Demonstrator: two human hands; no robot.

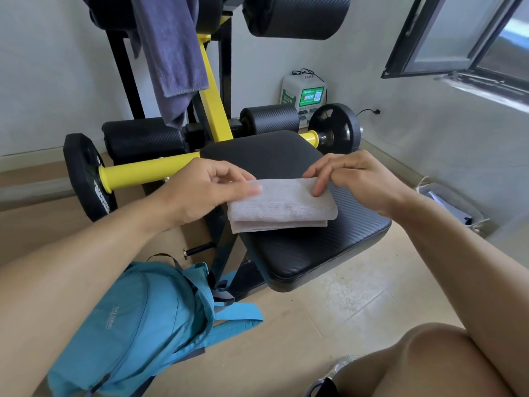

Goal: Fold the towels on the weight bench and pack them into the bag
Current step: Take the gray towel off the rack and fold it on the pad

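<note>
A light grey towel [282, 204], folded into a small rectangle, lies on the black padded seat of the weight bench [315, 247]. My left hand [211, 187] pinches the towel's far left corner between thumb and fingers. My right hand [355, 176] holds the far right edge with its fingertips. A purple towel [171, 53] hangs unfolded over the bench's upper black roller. A blue backpack [137, 325] lies on the floor at the lower left, beside the bench leg; whether it is open I cannot tell.
Yellow bars with black weight plates [86, 179] stick out at both sides of the bench. A white charging box [303, 96] stands by the back wall. An open window [458, 38] is at the upper right. A white bag [452, 204] sits at the right wall. My knee [429, 359] is at the lower right.
</note>
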